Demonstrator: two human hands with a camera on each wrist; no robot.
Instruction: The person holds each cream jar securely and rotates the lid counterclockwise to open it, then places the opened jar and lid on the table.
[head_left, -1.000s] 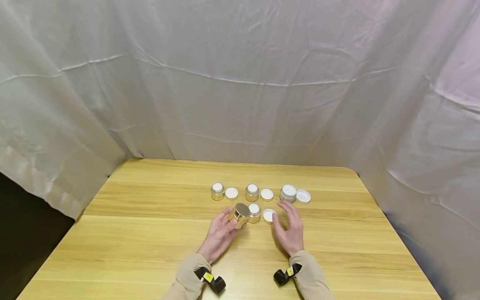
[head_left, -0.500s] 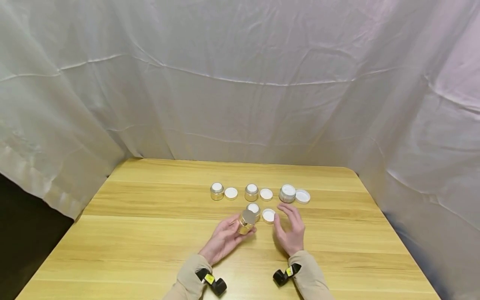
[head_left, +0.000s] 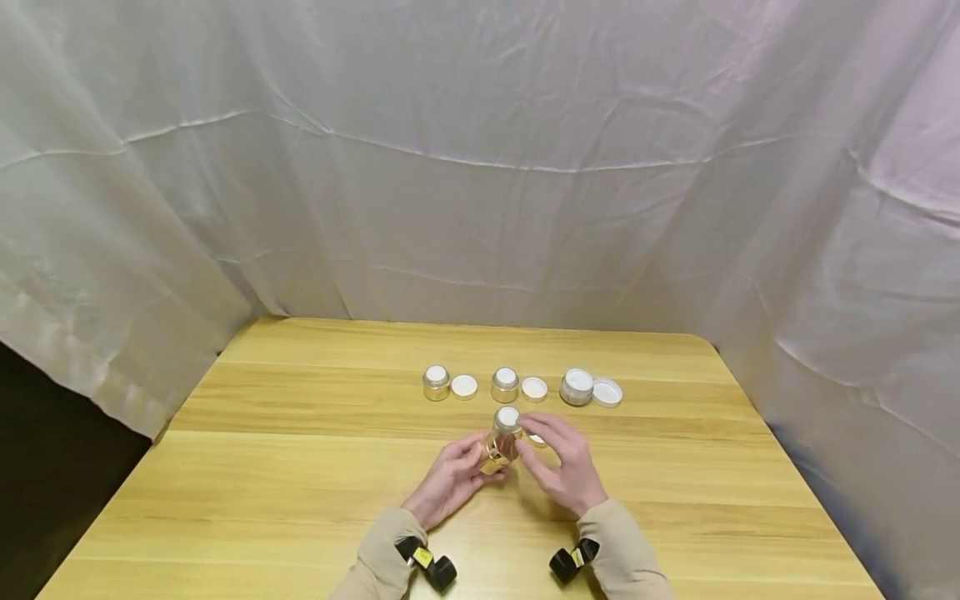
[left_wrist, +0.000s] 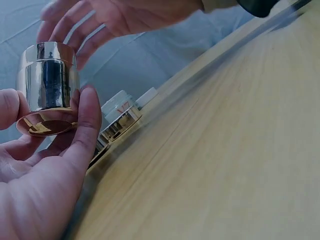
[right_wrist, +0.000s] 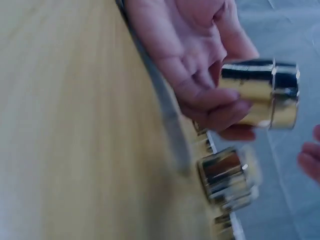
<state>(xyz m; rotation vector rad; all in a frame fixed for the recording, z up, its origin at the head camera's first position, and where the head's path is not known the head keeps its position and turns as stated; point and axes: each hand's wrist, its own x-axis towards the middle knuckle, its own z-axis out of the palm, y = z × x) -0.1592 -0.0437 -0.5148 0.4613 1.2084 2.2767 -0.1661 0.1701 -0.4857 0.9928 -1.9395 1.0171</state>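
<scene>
My left hand grips a shiny gold cosmetic jar by its lower body, raised above the table and tilted, its lid on. Reaching in from the right, my right hand has its fingers spread and bent beside the jar's lid. In the right wrist view its fingertips stand apart from the lid. Just behind the held jar is an uncapped gold jar with a white top. A gold-rimmed lid, white inside up, lies to its right, partly covered by my right hand.
Farther back stand a gold jar, another gold jar and a wider silvery jar, all uncapped. To the right of each lies its upturned lid, such as the left lid. A grey curtain hangs behind the wooden table.
My left hand has brought the gold jar rightward and tilted it, in front of the uncapped jar. My right hand has moved left from the side of the loose lid to the held jar.
</scene>
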